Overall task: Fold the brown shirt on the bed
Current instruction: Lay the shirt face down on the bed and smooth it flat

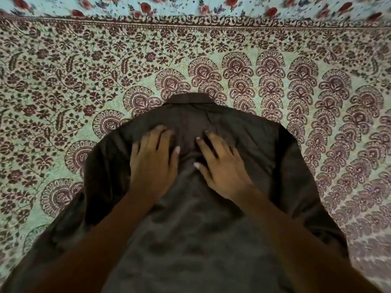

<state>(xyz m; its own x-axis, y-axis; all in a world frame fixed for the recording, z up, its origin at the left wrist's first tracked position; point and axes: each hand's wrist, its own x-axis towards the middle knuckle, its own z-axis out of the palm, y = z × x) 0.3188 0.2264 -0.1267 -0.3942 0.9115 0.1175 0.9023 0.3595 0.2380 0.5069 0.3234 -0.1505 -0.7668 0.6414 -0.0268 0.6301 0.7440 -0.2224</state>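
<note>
The brown shirt [190, 218] lies spread flat on the bed, back side up, its collar at the far end and its hem running out of view at the bottom. Both sleeves fall along its sides. My left hand [153, 159] rests palm down on the upper back, left of the centre line, fingers spread. My right hand [220, 163] presses flat beside it on the right, fingers apart. Neither hand grips any cloth. A small ridge of fabric rises between the two hands.
The bed is covered by a pale green bedspread [63, 92] printed with dark red flowers and paisley fans. A lighter floral cloth [190, 5] with red roses lies along the far edge. Bedspread shows to the left, right and beyond the collar.
</note>
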